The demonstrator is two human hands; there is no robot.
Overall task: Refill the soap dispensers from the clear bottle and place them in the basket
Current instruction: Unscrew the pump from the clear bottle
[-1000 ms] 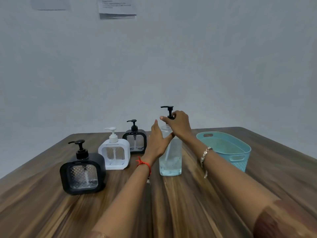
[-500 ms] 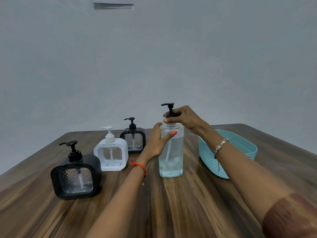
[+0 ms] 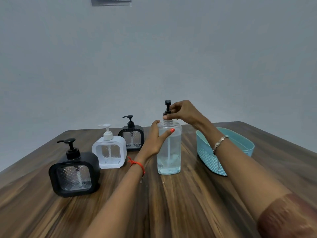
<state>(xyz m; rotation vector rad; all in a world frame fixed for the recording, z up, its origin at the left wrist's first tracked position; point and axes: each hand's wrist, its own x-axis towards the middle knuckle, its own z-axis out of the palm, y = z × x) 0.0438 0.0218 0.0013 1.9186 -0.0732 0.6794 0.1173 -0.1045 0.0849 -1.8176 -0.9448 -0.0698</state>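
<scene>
On a wooden table (image 3: pixel 188 203), a teal basket (image 3: pixel 205 157) sits partly behind the right forearm. Left of the left hand (image 3: pixel 155 141) stand a near black dispenser (image 3: pixel 74 176), a white dispenser (image 3: pixel 109 152) and a far black dispenser (image 3: pixel 133 138). The left hand wraps the upright clear bottle (image 3: pixel 169 152) at its shoulder, while the right hand (image 3: pixel 183 111) pinches its black pump (image 3: pixel 167 109).

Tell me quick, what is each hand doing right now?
Left hand: holding the clear bottle near its top, thumb across the front.
Right hand: gripping the black pump on top of that bottle.
</scene>
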